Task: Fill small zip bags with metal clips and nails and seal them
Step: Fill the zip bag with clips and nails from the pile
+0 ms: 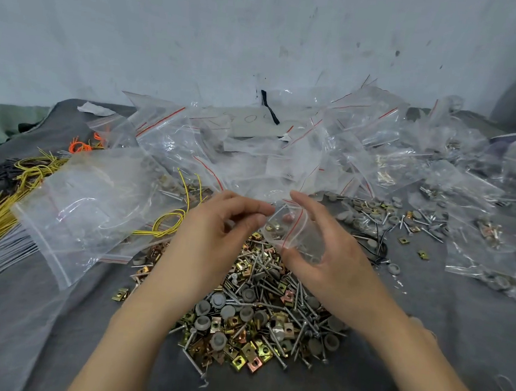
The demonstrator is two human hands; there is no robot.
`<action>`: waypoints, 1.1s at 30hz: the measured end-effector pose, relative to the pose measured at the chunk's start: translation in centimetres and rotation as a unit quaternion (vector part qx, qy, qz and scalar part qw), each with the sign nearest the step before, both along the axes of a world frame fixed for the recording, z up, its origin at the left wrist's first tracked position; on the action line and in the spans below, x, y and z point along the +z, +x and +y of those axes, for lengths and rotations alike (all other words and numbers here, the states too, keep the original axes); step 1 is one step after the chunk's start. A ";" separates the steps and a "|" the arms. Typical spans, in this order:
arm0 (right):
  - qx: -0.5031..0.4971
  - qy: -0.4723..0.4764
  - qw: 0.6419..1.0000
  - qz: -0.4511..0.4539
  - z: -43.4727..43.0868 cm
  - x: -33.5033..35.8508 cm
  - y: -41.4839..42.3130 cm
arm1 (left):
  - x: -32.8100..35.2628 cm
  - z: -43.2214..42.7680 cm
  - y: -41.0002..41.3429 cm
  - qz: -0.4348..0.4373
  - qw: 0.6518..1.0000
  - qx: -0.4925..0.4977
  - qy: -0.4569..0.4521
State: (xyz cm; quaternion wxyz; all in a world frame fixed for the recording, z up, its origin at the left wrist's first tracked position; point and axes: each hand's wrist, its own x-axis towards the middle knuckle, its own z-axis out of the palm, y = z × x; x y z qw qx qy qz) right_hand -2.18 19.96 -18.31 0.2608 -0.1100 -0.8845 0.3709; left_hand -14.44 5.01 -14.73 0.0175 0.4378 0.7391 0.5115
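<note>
A small clear zip bag (289, 230) with a red seal line hangs between my two hands above the parts pile; a few clips and a grey cap show inside it. My left hand (215, 235) pinches its left edge between thumb and fingertips. My right hand (323, 252) holds the bag's right side, thumb below and fingers curved over the top. Below lies a heap of brass and copper metal clips (235, 347), steel nails (278, 295) and grey caps (223, 311) on grey cloth.
A big mound of clear zip bags (254, 151) fills the back, filled ones at right (482, 273). A larger empty bag (91, 207) lies at left over yellow wires (2, 215). Loose nails and caps (405, 219) scatter right. A white wall stands behind.
</note>
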 end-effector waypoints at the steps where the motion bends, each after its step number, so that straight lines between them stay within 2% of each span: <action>1: 0.001 0.001 1.000 0.000 0.0 0.0 0.0 | 0.0 0.2 0.2 -0.006 1.000 -0.005 0.003; 6: 0.001 -0.002 1.000 0.003 0.4 -0.2 0.0 | -0.1 0.6 0.6 -0.018 1.000 -0.015 0.004; 11: -0.004 -0.023 1.000 0.004 0.8 0.1 0.3 | -0.5 0.1 -0.8 -0.021 0.999 0.022 0.013; 15: -0.009 -0.048 0.999 0.020 1.1 0.2 0.3 | -1.6 -0.4 -1.5 0.054 0.992 0.040 -0.111; 21: -0.025 -0.066 0.997 0.033 1.3 0.3 0.4 | -2.1 -0.5 -0.5 0.126 0.954 -0.053 -0.265; 24: -0.026 -0.068 0.997 0.028 1.4 0.3 0.4 | -2.4 -0.4 -0.4 0.154 0.934 -0.056 -0.318; 33: -0.026 -0.072 0.997 0.025 1.6 0.2 0.5 | -2.6 -0.2 -0.9 0.149 0.956 -0.021 -0.251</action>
